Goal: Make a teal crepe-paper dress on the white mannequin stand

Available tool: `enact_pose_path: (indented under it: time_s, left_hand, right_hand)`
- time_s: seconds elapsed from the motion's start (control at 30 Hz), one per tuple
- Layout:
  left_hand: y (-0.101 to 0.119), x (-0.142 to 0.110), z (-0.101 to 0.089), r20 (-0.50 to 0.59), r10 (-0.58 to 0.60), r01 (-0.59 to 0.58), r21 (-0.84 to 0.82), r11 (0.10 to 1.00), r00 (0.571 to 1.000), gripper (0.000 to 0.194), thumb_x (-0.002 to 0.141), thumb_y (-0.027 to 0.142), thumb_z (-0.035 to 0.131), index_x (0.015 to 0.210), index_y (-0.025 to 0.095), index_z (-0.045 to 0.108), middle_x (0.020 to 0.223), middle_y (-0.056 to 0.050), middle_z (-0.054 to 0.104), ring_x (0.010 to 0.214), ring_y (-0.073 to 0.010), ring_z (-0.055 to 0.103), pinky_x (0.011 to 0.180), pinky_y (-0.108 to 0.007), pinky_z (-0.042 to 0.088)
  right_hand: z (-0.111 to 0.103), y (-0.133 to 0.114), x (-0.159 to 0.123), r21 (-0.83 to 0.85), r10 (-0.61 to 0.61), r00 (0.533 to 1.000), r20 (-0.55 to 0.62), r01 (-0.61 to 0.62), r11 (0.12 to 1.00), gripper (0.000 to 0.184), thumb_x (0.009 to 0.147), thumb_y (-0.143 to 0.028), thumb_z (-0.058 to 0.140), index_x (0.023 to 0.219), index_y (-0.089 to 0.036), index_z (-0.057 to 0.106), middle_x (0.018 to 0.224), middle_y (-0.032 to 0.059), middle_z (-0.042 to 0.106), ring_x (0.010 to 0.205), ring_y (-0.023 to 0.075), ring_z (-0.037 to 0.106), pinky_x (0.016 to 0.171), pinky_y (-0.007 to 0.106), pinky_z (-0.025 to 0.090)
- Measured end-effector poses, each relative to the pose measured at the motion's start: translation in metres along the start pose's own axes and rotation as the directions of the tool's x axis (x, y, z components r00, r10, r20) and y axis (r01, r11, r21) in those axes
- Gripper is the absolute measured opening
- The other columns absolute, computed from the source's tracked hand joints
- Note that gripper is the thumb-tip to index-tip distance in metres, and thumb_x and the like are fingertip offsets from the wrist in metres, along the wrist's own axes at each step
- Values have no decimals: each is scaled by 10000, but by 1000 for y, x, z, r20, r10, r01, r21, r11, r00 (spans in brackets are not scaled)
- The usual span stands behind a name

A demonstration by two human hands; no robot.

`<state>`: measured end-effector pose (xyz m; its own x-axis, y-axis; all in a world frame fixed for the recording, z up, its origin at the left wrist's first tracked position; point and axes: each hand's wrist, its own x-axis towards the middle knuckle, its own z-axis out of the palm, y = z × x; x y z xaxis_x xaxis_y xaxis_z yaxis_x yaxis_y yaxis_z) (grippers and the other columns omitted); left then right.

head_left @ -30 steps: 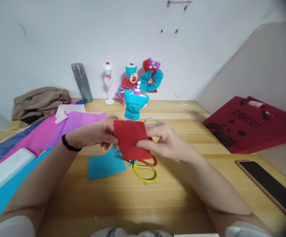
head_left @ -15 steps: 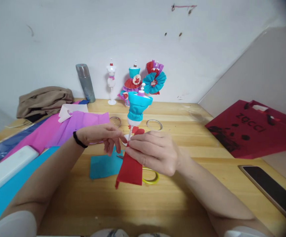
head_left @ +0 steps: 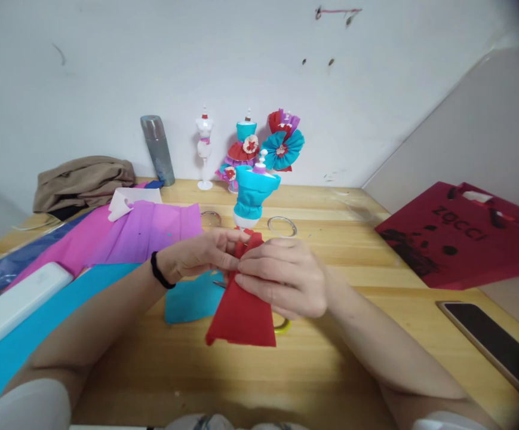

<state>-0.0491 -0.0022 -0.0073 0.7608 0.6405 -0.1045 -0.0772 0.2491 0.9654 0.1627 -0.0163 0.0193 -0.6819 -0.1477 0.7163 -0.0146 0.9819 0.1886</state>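
A strip of red crepe paper (head_left: 245,313) hangs between my hands, its upper end bunched and its lower edge flaring out. My right hand (head_left: 286,278) is closed on its upper part. Against the same end, the fingers of my left hand (head_left: 208,257) pinch the paper from the other side. Just behind stands a small mannequin (head_left: 246,221) wearing a blue crepe paper top (head_left: 254,191); its stand is hidden by my hands. Below, a blue crepe paper piece (head_left: 192,301) lies on the table, with yellow-handled scissors (head_left: 282,326) mostly covered by the red paper.
Three more mannequins stand at the wall: a bare one (head_left: 204,149) and two decorated ones. Purple paper (head_left: 151,230), a white box-like object (head_left: 17,310) and a grey bottle (head_left: 158,149) lie left. A red bag (head_left: 460,239) and phone (head_left: 487,340) are right.
My left hand has moved right and closed on the red paper's upper end, where its fingers were loose before. The red paper has lifted and spread wider, covering more of the scissors.
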Motion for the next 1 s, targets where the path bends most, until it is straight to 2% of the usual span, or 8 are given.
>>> enact_pose_path:
  time_s: [0.1,0.2,0.3,0.37,0.53,0.73,0.87,1.0]
  left_hand:
    - [15,-8,-4,-7,-12,12,33,999,1000,483,686,265,897,1119,158,712,788,2,707,589,-93,601,523,-193,470]
    - [30,-17,-6,-111,21,-5,141,990,994,474,713,229,882,1147,151,708,756,-2,712,580,-96,609,532,-202,477]
    - [38,-22,-4,-161,56,-23,205,979,985,498,714,204,865,1184,155,706,800,-19,734,606,-102,621,534,-201,464]
    - [40,-22,-2,-173,75,-32,237,971,982,513,708,183,854,1199,165,706,823,-19,742,612,-97,615,532,-194,451]
    - [41,-23,-2,-183,66,0,339,941,981,534,709,160,819,1229,164,700,674,36,671,509,-62,521,471,-172,397]
    - [46,-27,3,-202,61,15,353,936,977,583,734,217,825,1291,168,660,629,62,591,499,-75,518,484,-194,431]
    - [44,-29,0,-223,87,-4,347,938,971,428,864,341,744,1250,169,679,557,67,523,468,-78,474,451,-189,366]
    - [39,-28,-8,-218,82,-2,344,939,972,349,908,420,696,1130,154,734,687,2,647,559,-96,540,502,-196,390]
  right_hand:
    - [-2,3,-3,308,72,997,10,-72,949,370,1020,-325,389,988,-140,708,845,114,753,760,198,710,658,339,572]
    - [-8,5,-6,473,353,934,62,-339,813,431,1024,-489,419,915,-181,701,794,82,730,685,173,666,640,317,524]
    - [-7,9,-7,402,699,709,87,-667,627,328,992,-428,520,804,-201,664,738,34,690,683,157,627,660,299,486]
    - [-3,11,-7,397,822,554,133,-790,468,285,951,-434,572,842,-189,670,808,43,700,757,171,638,692,301,490]
    - [12,11,-6,471,819,403,409,-862,189,365,802,-450,740,1017,-161,684,836,33,681,696,148,604,614,266,460]
    - [12,5,-5,538,759,367,537,-842,26,337,774,-425,778,696,-169,574,535,-66,479,494,70,390,465,211,292]
    - [3,2,0,534,787,421,451,-834,141,324,818,-370,740,644,-171,551,490,-90,397,451,49,322,435,196,236]
    - [-8,1,2,564,786,472,400,-803,195,226,868,-337,690,744,-163,615,537,-50,553,443,67,467,439,191,362]
